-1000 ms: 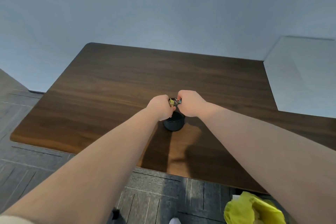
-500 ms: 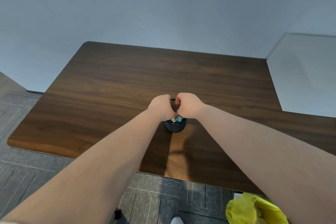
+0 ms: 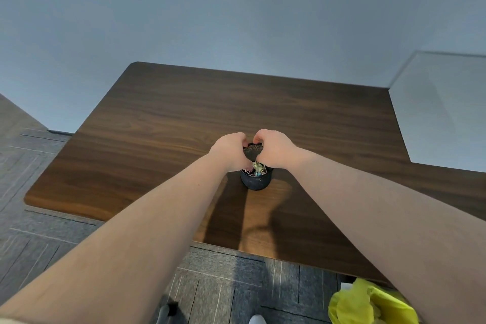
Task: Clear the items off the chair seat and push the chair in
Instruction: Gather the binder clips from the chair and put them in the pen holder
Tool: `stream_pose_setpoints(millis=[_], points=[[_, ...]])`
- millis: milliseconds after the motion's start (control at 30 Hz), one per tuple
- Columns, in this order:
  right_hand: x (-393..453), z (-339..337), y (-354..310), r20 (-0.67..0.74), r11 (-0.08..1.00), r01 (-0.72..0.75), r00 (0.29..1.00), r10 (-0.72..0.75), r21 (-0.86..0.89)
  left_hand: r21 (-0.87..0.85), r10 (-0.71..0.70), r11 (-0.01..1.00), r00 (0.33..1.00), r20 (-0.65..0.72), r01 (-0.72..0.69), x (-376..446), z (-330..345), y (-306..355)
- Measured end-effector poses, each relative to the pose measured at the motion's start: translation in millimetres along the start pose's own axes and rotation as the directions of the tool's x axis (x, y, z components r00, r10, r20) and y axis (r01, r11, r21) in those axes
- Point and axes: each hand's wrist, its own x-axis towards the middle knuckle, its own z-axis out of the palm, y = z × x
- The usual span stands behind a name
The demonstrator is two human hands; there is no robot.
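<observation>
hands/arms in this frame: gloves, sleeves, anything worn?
Both hands are bare: no gloves, rings, watch or markings visible on the left hand or the right hand. Both forearms are uncovered along their visible length. A sliver of pale fabric, perhaps a sleeve edge, shows at the bottom left corner.

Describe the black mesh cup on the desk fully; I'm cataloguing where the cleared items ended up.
The black mesh cup is a small round container of dark metal-looking mesh, standing upright on the wooden desk near its front edge. Small colourful items, apparently clips, fill it. The left hand and right hand are curled over its rim from either side, hiding part of the opening. Whether they grip it cannot be told.
</observation>
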Motion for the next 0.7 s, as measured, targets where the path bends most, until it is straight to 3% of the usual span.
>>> stream_pose_setpoints(millis=[400,700], points=[[-54.5,-3.0,9.2,0.009,0.986,0.131,0.991,-0.131,-0.098,0.030,-0.120,0.992,0.992,-0.044,0.121,-77.9,6.1,-0.3],[-132.8,39.0,-9.8,0.131,0.913,0.392,0.917,-0.378,-0.112,-0.017,-0.340,0.940,0.937,-0.080,0.339,-189.0,58.5,-34.1]])
